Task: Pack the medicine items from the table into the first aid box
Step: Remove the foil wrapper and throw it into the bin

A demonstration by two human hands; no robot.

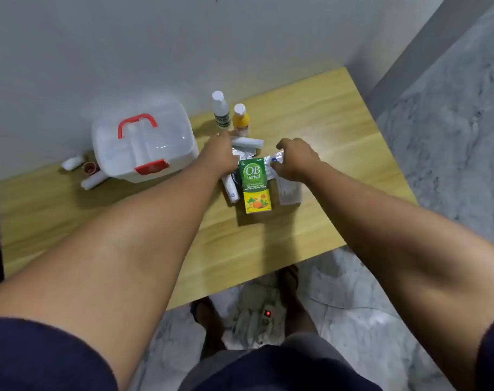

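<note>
On the pale wood-grain table we reach both hands into the medicine heap. Our left hand lies palm-down on crinkled foil blister strips; our right hand curls over more foil (whether either grips, we cannot tell). The glossy green-and-yellow OB herbal carton lies between them. At nine o'clock sits the closed, rounded translucent first aid box, red-handled
</note>
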